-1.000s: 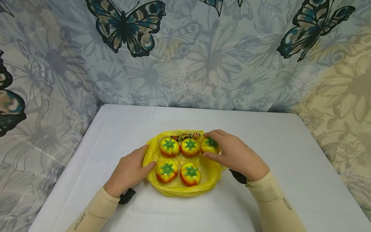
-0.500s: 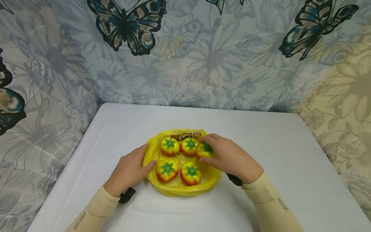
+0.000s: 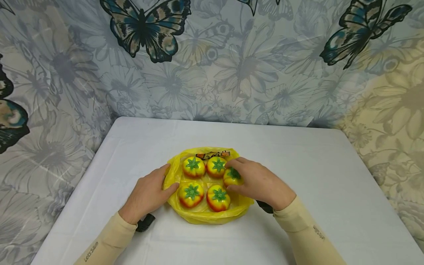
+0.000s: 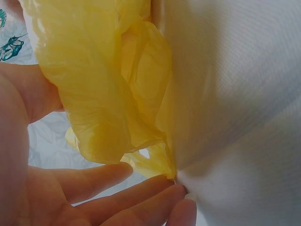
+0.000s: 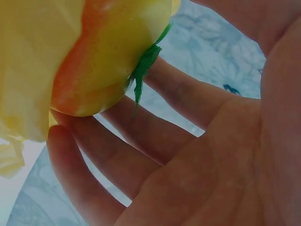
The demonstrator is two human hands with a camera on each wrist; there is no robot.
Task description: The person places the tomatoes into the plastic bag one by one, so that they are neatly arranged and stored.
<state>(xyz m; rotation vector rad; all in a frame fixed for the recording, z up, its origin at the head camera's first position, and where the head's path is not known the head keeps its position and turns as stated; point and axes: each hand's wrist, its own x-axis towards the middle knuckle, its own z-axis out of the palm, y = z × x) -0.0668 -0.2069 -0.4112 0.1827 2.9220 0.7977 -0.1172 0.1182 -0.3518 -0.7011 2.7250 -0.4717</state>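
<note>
A yellow plastic bag, its sides rolled down, lies on the white table with several artificial tomatoes in it, yellow-red with green leafy tops. My right hand grips one tomato at the bag's right side, thumb and fingers around it; the right wrist view shows its green cloth leaf and fingers curving beneath. Along the left rim, my left hand holds the bag, thumb over the edge and fingers outside. Two tomatoes sit at the back, including one at left, and two in front, including one nearest my right thumb.
A dark orange-and-black patterned strip lies at the bag's back rim. The white-covered table ends against a wall hung with butterfly and flower cloth. Black wrist devices sit under both wrists.
My right hand has moved left and toward me, carrying its tomato from the bag's right rim to a spot beside the back-middle tomato. The left hand stays where it was.
</note>
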